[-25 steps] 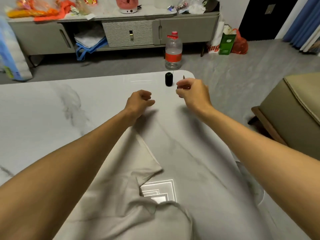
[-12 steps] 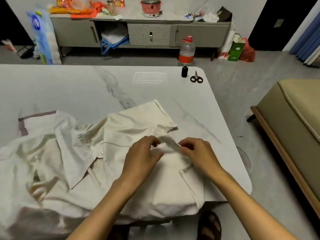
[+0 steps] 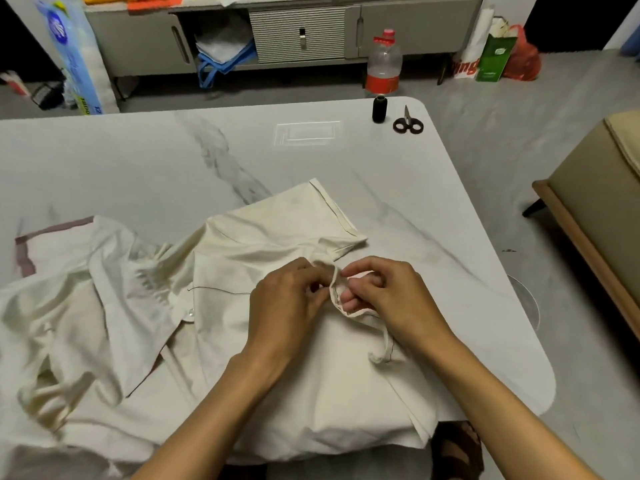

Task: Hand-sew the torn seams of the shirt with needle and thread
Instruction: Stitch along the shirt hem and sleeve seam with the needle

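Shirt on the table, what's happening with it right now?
A person is mending the cream shirt spread on the marble table. The left hand and right hand both pinch a raised seam edge, and a dark thread trails leftwards from the left hand. I cannot make out the needle. The black spool and scissors sit untouched at the table's far right corner.

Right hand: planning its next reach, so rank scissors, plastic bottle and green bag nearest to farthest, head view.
From the right hand:
1. scissors, table's far right corner.
2. plastic bottle, on the floor past the table.
3. green bag, farther back right, by the cabinet.
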Tool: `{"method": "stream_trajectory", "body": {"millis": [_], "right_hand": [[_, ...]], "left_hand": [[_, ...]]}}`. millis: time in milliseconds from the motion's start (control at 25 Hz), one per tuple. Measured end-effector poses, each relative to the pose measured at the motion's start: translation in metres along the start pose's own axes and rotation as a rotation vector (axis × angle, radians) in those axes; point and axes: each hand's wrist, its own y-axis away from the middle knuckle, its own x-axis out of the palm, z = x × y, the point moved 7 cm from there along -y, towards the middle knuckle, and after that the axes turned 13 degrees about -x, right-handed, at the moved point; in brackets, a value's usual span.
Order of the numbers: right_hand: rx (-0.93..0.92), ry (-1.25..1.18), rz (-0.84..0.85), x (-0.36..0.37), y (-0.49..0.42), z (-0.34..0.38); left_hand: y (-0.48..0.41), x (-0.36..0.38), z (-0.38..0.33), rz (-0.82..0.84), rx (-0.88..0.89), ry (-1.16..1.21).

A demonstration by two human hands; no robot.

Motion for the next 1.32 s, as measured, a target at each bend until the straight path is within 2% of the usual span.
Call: {"method": "stream_trajectory", "body": {"millis": [40,80,200,280,400,600,760,880,960,1040,1160,1320], "right_hand": [[0.026,-0.046,-0.020,0.003,0.001,-0.002],[0.011,0.020,-0.027,0.005,0.001,-0.005],[-0.185,0.421,0.037,0.018,0.002,-0.004],[-0.284,0.519,0.055,0.025,0.001,-0.001],[-0.366,0.545,0.029,0.030,-0.004,0.005],[-0.463,0.582,0.080,0.042,-0.010,0.012],[-0.542,0.564,0.146,0.045,-0.009,0.017],[-0.562,0.586,0.102,0.040,-0.009,0.023],[-0.581,0.619,0.074,0.035,-0.009,0.030],[-0.568,0.707,0.094,0.029,-0.009,0.036],[-0.455,0.784,0.185,0.021,-0.009,0.031],[-0.296,0.628,0.283,0.024,-0.002,0.015]], "left_hand": [[-0.001,-0.003,0.005,0.015,-0.035,0.064],[-0.001,-0.006,0.011,0.036,-0.080,0.127],[0.003,-0.013,0.029,0.105,-0.208,0.245],[0.005,-0.016,0.034,0.163,-0.250,0.326],[0.007,-0.019,0.034,0.270,-0.257,0.437],[0.010,-0.020,0.035,0.467,-0.323,0.589],[0.010,-0.025,0.034,0.508,-0.369,0.726],[0.010,-0.023,0.035,0.535,-0.401,0.782],[0.007,-0.023,0.040,0.509,-0.433,0.758],[0.002,-0.028,0.048,0.413,-0.418,0.616],[-0.003,-0.042,0.048,0.169,-0.320,0.287],[0.001,-0.056,0.035,-0.137,-0.222,0.077]]}}
